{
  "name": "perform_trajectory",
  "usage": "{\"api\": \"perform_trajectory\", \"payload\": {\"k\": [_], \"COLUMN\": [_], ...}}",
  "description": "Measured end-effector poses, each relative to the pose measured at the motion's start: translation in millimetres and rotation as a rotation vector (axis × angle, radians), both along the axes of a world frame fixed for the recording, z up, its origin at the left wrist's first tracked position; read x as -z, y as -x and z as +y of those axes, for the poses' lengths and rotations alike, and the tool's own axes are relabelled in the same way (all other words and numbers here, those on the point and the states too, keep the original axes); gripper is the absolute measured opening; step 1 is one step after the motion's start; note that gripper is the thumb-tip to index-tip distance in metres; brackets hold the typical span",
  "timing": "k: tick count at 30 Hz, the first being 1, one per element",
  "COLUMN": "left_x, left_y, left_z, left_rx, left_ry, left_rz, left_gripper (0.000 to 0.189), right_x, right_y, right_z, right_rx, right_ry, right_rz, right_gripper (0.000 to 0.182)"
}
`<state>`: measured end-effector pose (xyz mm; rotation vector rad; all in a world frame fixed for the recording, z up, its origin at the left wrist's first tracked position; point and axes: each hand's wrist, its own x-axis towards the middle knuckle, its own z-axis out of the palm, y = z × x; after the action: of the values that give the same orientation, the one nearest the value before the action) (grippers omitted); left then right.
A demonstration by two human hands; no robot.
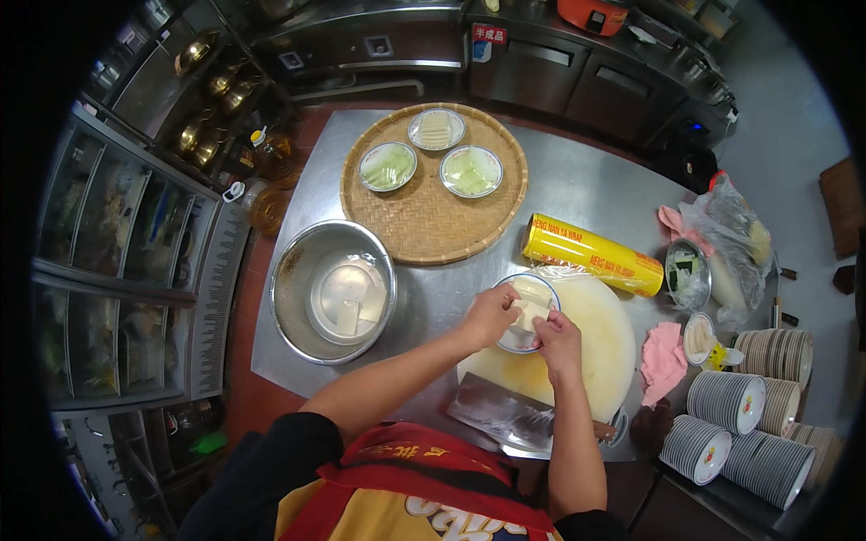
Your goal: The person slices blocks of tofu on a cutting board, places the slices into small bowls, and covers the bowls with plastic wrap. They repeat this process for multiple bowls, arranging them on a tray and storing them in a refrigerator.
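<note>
Both my left hand (488,315) and my right hand (559,338) grip a pale white slab of food (529,315), possibly tofu, by its two sides. They hold it over a white plate (517,341) with a blue rim, where more pale slices (532,292) lie. The plate rests on a round, whitish cutting board (602,324). Near my right forearm a broad cleaver (500,411) lies flat across the board's front edge. To the left stands a deep steel pot (287,318) with a few similar white slabs (348,316) in the bottom.
A round woven bamboo tray (433,230) carries three plates covered in clear film. A yellow roll of plastic wrap (592,255) lies behind the board. To the right are a steel bowl (689,272), a pink cloth (663,362) and stacked plates (727,402). Oil jugs (265,206) stand left of the table.
</note>
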<state>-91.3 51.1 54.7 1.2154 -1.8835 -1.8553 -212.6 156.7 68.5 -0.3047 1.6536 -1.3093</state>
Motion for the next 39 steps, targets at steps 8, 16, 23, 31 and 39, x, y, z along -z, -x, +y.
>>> {"api": "perform_trajectory", "payload": {"k": [8,16,23,31,39], "left_x": [-11,-5,-10,-24,-43], "left_y": [10,13,-12,-41,-35], "left_z": [17,17,8,5,22], "left_rx": [-0.148,-0.195,-0.226,-0.236,-0.229], "left_ry": [0.232,0.196,-0.17,-0.504,-0.634], "left_rz": [-0.15,-0.138,0.128,0.256,0.355], "left_gripper": [0.018,0.018,0.023,0.022,0.025], "right_x": [7,8,-30,-45,-31], "right_y": [-3,2,-4,-22,-34], "right_z": [-4,-3,-5,-12,-6], "right_rx": [0.014,0.019,-0.052,-0.172,-0.234], "right_ry": [0.023,0.025,0.021,0.019,0.069], "right_rz": [0.092,0.07,-0.094,-0.118,0.36], "right_gripper": [0.018,0.019,0.015,0.008,0.024]}}
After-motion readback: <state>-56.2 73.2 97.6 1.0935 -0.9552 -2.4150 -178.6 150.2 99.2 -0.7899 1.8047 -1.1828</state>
